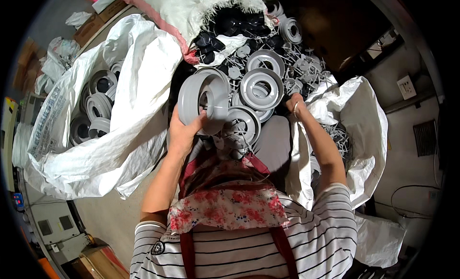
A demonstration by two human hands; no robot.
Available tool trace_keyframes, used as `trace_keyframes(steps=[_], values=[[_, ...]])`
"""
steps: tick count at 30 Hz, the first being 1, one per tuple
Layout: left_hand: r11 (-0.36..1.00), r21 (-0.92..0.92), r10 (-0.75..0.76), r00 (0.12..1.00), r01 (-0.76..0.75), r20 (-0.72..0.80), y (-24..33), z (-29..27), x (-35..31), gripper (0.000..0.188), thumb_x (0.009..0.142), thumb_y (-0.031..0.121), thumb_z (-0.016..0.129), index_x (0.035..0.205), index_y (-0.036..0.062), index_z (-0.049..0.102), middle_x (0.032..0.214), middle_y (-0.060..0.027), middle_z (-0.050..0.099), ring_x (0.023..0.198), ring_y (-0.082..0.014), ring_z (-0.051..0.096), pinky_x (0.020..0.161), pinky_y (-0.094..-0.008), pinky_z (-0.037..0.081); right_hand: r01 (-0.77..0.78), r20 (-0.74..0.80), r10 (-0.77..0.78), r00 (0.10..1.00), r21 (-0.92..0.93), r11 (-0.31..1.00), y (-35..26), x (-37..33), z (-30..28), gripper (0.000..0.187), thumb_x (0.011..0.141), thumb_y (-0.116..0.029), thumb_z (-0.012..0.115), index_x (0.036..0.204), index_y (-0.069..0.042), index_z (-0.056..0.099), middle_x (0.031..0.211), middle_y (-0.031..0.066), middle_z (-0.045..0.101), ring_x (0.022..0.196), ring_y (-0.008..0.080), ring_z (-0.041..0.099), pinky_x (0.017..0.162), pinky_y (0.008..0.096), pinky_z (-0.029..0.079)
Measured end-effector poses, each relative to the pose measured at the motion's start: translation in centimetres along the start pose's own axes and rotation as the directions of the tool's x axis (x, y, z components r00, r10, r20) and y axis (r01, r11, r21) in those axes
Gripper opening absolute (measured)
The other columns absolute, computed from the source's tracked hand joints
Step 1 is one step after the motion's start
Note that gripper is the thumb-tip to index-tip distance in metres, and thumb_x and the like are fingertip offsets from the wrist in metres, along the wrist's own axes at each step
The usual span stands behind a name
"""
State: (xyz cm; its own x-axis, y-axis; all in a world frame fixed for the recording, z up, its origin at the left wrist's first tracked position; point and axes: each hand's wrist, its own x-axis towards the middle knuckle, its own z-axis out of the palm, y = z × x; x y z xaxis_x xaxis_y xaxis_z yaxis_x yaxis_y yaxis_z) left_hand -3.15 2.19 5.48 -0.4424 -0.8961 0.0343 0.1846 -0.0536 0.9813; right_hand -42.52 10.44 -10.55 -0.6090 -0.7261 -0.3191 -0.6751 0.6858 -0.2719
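Observation:
My left hand (184, 133) is wrapped round a grey round plastic housing (189, 99), tilted so that its hollow inside shows; the thumb reaches in over the rim. Beside it lie more grey plastic rings (261, 89), some stacked on one another. My right hand (296, 104) is at the right edge of this heap, by thin grey plastic sprues (306, 68). Its fingers look curled in; whatever they hold, if anything, is hidden. A few sprues also lie in front of the apron (230, 207), close to my lap.
On the left, a large white woven sack (143, 53) holds several grey rings (99, 105). Another white sack (373, 111) on the right contains sprues (338, 137). Black plastic parts (239, 25) spill from a sack (191, 5) at the back. A wall socket (406, 87) is at far right.

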Motion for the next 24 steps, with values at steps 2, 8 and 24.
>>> trace_keyframes(steps=[2,8,24], values=[[0.993,-0.06,-0.101,0.995,0.1,-0.022,-0.6,-0.3,-0.7,0.026,0.082,0.012,0.069,0.102,0.0008,0.059,0.091,-0.0052,0.063,0.079,-0.0112,0.058,0.075,-0.0251,0.047,0.216,-0.142,-0.193,0.971,0.178,0.96,-4.6,-5.1,-3.7,0.028,0.08,-0.024,0.067,0.094,0.0,0.064,0.095,0.0184,0.065,0.092,0.0366,0.061,0.08,0.0422,0.049],[0.889,-0.247,-0.355,0.92,0.387,0.164,-1.1,2.5,-2.1,0.029,0.082,0.022,0.071,0.1,0.0001,0.063,0.091,-0.0049,0.064,0.082,-0.014,0.061,0.071,-0.027,0.048,0.908,-0.534,-0.734,0.419,0.262,0.328,-14.8,-17.0,-6.9,0.015,0.076,-0.008,0.068,0.087,-0.002,0.061,0.117,0.0183,0.054,0.106,0.0375,0.053,0.091,0.0375,0.043],[0.846,-0.129,-0.44,0.814,0.518,0.38,-0.8,-0.3,-1.0,0.036,0.081,0.013,0.066,0.113,-0.0025,0.057,0.102,-0.007,0.062,0.09,-0.0156,0.06,0.082,-0.0296,0.048,0.942,-0.049,-0.96,0.277,-0.186,0.281,-17.1,-17.7,-6.0,0.046,0.069,-0.008,0.063,0.113,-0.002,0.053,0.101,0.0187,0.051,0.1,0.034,0.05,0.085,0.0361,0.045]])
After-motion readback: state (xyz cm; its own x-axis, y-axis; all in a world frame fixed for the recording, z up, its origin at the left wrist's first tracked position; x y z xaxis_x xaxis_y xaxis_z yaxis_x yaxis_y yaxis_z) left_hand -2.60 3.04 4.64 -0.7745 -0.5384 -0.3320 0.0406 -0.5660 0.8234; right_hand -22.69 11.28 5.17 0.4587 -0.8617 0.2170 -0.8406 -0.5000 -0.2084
